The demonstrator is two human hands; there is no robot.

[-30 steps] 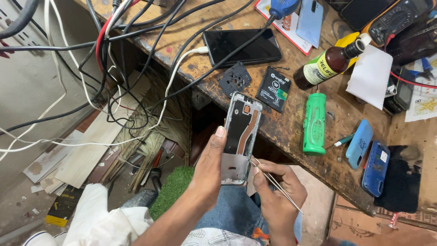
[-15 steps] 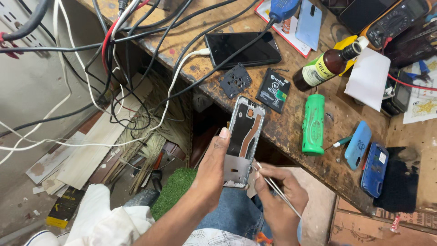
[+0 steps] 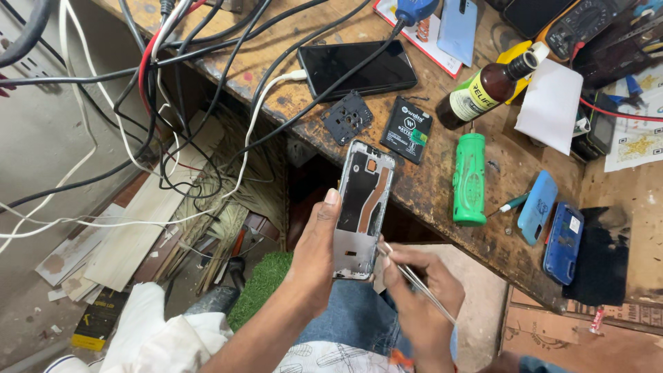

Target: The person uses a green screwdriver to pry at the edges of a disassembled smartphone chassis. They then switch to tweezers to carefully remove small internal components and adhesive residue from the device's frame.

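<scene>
My left hand (image 3: 314, 252) grips an opened phone frame (image 3: 364, 200), silver-edged with an orange flex strip inside, held upright in front of the bench edge. My right hand (image 3: 418, 293) pinches thin metal tweezers (image 3: 414, 280), whose tips touch the lower right side of the frame. Just beyond the frame, a black phone battery (image 3: 408, 129) and a small black camera cover plate (image 3: 347, 116) lie on the worn wooden bench (image 3: 428, 186). A dark smartphone (image 3: 359, 68) rests face up farther back.
A green lighter-shaped tube (image 3: 469, 178), a brown bottle (image 3: 487, 88), two blue phone cases (image 3: 552, 224), a white cloth (image 3: 549, 107) and a multimeter (image 3: 587, 21) crowd the bench. Tangled cables (image 3: 166, 103) hang off its left edge over scrap boards on the floor.
The phone frame and both hands have shifted slightly; the tweezers' tips have moved in against the frame's lower edge.
</scene>
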